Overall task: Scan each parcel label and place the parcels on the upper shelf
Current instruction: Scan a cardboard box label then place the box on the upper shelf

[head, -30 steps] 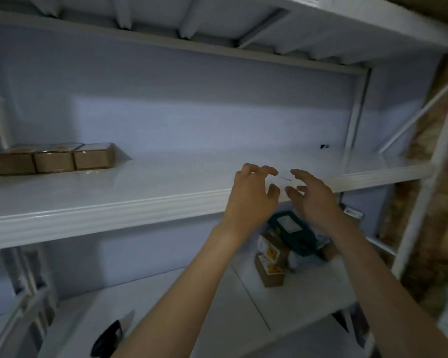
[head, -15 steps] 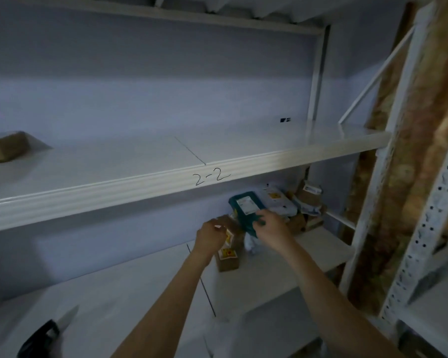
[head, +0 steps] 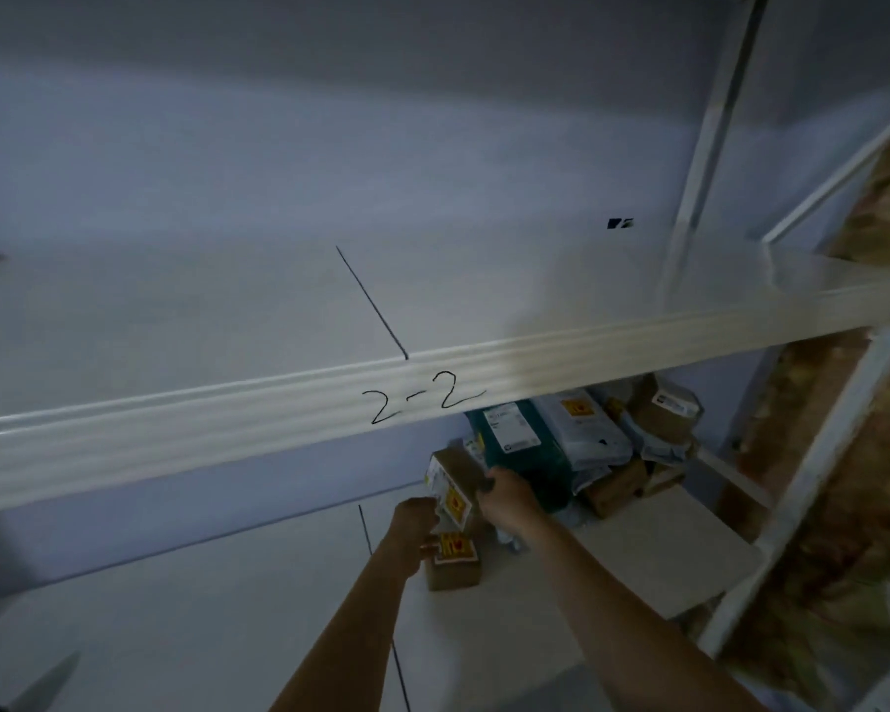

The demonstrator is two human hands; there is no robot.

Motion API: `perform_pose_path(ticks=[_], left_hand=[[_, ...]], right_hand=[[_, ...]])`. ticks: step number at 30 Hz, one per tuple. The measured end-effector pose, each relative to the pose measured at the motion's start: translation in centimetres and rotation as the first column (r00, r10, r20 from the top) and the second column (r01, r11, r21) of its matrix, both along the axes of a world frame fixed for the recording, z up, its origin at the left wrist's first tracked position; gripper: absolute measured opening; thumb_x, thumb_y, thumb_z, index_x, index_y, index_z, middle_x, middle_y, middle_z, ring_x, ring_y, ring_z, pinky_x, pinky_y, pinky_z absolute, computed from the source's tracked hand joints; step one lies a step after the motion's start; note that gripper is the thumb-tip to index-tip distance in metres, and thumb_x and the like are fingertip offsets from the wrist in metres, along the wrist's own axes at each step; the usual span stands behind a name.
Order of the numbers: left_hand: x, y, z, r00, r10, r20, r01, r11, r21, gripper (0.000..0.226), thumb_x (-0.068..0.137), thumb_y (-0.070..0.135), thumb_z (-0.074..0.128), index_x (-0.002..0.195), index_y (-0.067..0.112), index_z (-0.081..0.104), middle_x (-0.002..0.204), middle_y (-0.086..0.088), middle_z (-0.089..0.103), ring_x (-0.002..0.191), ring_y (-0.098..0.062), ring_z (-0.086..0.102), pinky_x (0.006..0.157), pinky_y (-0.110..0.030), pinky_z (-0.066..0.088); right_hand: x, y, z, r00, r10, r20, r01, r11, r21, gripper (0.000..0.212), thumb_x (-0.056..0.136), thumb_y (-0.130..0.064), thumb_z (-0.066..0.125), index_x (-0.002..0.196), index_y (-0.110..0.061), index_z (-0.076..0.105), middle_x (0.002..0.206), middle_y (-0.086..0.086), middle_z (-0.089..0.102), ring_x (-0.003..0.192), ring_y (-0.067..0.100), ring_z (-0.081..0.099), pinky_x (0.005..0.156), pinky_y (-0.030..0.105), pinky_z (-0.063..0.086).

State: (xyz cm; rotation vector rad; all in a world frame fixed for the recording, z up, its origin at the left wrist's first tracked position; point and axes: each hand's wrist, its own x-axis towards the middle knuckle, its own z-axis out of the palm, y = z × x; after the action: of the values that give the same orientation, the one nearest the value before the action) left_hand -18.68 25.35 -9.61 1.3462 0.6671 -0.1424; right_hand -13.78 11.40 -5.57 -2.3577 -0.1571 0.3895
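Observation:
Both my hands reach under the upper shelf [head: 278,418], marked "2-2", to the parcel pile on the lower shelf [head: 638,552]. A small brown box [head: 450,480] with a white label and a yellow sticker is tilted up between them. My left hand [head: 414,521] grips its lower left edge. My right hand [head: 504,498] grips its right side. Below it a second brown box [head: 453,565] with a yellow sticker lies flat on the shelf. Behind stand a teal parcel [head: 525,444], a grey mailer bag [head: 584,423] and more brown boxes [head: 666,413].
The upper shelf's front beam crosses the view just above my hands. A white upright post [head: 813,480] stands at the right, with a brownish wall behind it. A diagonal brace [head: 843,167] runs at the upper right.
My hands came down from the upper shelf's edge to the lower shelf pile. They now hold a small brown box, tilted up off the box beneath. The view moved right and closer.

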Motion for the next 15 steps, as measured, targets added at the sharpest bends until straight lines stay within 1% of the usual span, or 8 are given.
perform_pose_path(ticks=[1, 2, 4, 5, 8, 10, 13, 15], left_hand=[[0.8, 0.4, -0.5, 1.000, 0.024, -0.003, -0.024, 0.999, -0.024, 0.015, 0.096, 0.019, 0.053, 0.102, 0.009, 0.062, 0.098, -0.015, 0.062, 0.077, -0.027, 0.055, 0.061, -0.028, 0.045], [1.5, 0.8, -1.0, 0.999, 0.042, -0.002, -0.042, 0.998, -0.043, 0.014, 0.096, 0.017, 0.051, 0.094, 0.009, 0.062, 0.085, -0.015, 0.063, 0.064, -0.023, 0.055, 0.055, -0.025, 0.043], [2.9, 1.2, -1.9, 0.998, 0.065, -0.006, -0.065, 0.993, -0.096, 0.023, 0.097, 0.012, 0.047, 0.076, 0.010, 0.057, 0.057, -0.007, 0.059, 0.042, -0.017, 0.050, 0.042, -0.019, 0.037], [3.4, 1.1, -2.1, 0.997, 0.072, -0.016, -0.074, 0.991, -0.112, 0.024, 0.096, 0.012, 0.047, 0.073, 0.011, 0.054, 0.055, -0.006, 0.057, 0.041, -0.017, 0.049, 0.040, -0.018, 0.036], [5.1, 0.8, -2.4, 0.996, 0.086, -0.016, -0.088, 0.987, -0.134, 0.019, 0.099, 0.014, 0.046, 0.084, 0.010, 0.057, 0.077, -0.009, 0.056, 0.063, -0.022, 0.052, 0.051, -0.026, 0.045], [6.2, 0.5, -2.5, 0.996, 0.092, -0.016, -0.093, 0.987, -0.128, 0.019, 0.101, 0.016, 0.045, 0.087, 0.010, 0.057, 0.083, -0.010, 0.057, 0.070, -0.024, 0.055, 0.057, -0.029, 0.047], [7.3, 0.2, -2.8, 0.995, 0.089, -0.038, -0.092, 0.991, -0.099, 0.027, 0.101, 0.017, 0.042, 0.077, 0.012, 0.054, 0.074, -0.007, 0.055, 0.060, -0.019, 0.050, 0.049, -0.023, 0.042], [7.6, -0.1, -2.9, 0.993, 0.112, -0.042, -0.115, 0.988, -0.101, 0.027, 0.100, 0.018, 0.042, 0.077, 0.013, 0.055, 0.071, -0.007, 0.055, 0.058, -0.018, 0.049, 0.053, -0.026, 0.040]], right_hand=[[0.9, 0.5, -0.4, 1.000, 0.009, 0.002, -0.009, 1.000, -0.018, 0.034, 0.101, -0.017, 0.052, 0.133, -0.007, 0.054, 0.133, 0.012, 0.059, 0.122, 0.028, 0.057, 0.084, 0.029, 0.045], [1.8, 1.0, -1.0, 1.000, 0.029, 0.010, -0.028, 0.999, -0.030, 0.035, 0.099, -0.018, 0.056, 0.133, -0.008, 0.055, 0.133, 0.012, 0.059, 0.121, 0.028, 0.059, 0.086, 0.030, 0.048], [3.3, 1.9, -2.2, 0.997, 0.080, 0.015, -0.079, 0.995, -0.067, 0.045, 0.095, -0.020, 0.062, 0.138, -0.011, 0.051, 0.137, 0.014, 0.055, 0.123, 0.029, 0.057, 0.095, 0.035, 0.052], [3.8, 2.2, -2.7, 0.994, 0.111, 0.016, -0.108, 0.989, -0.097, 0.052, 0.094, -0.021, 0.064, 0.142, -0.013, 0.046, 0.140, 0.015, 0.050, 0.126, 0.031, 0.053, 0.100, 0.038, 0.050], [5.5, 3.3, -4.1, 0.978, 0.195, 0.081, -0.177, 0.967, -0.182, 0.064, 0.094, -0.016, 0.062, 0.152, -0.020, 0.033, 0.149, 0.015, 0.037, 0.136, 0.032, 0.043, 0.110, 0.042, 0.043], [6.8, 3.6, -5.1, 0.964, 0.233, 0.128, -0.199, 0.952, -0.234, 0.067, 0.096, -0.012, 0.057, 0.155, -0.023, 0.025, 0.155, 0.016, 0.028, 0.140, 0.033, 0.036, 0.113, 0.043, 0.039], [8.7, 4.3, -6.4, 0.956, 0.264, 0.131, -0.212, 0.925, -0.314, 0.070, 0.096, -0.017, 0.058, 0.156, -0.016, 0.021, 0.161, 0.021, 0.017, 0.146, 0.039, 0.025, 0.118, 0.045, 0.032], [9.9, 4.9, -7.4, 0.958, 0.268, 0.105, -0.213, 0.905, -0.367, 0.068, 0.096, -0.021, 0.059, 0.155, -0.015, 0.025, 0.161, 0.021, 0.019, 0.146, 0.040, 0.025, 0.118, 0.047, 0.032]])
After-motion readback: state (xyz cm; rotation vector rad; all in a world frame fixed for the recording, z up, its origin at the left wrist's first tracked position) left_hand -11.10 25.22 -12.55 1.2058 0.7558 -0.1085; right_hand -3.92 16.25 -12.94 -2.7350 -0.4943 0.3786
